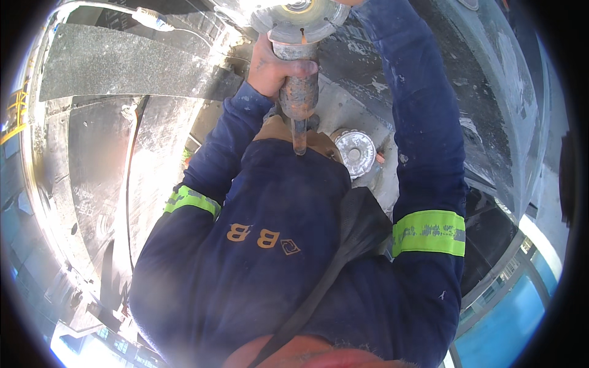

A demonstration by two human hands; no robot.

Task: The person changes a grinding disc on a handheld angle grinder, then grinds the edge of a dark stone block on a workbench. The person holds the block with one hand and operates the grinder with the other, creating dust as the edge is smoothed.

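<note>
A worn, dirt-caked angle grinder (299, 92) is held upright in front of my chest, its round metal disc end (300, 24) at the top of the view and its narrow tail hanging down toward me. My left hand (273, 69) is closed around its cylindrical body, just below the disc, thumb across the front. Of my right hand (348, 2) only a sliver shows at the top edge, close to the disc's right side; its fingers are out of sight.
Below my arms, a round silvery disc-shaped object (356, 153) with a central hub rests on a pale surface. Dark, dusty panels (129, 61) stand at the left. A white cable connector (152, 19) runs along the upper left. A curved grey surface (491, 80) lies at the right.
</note>
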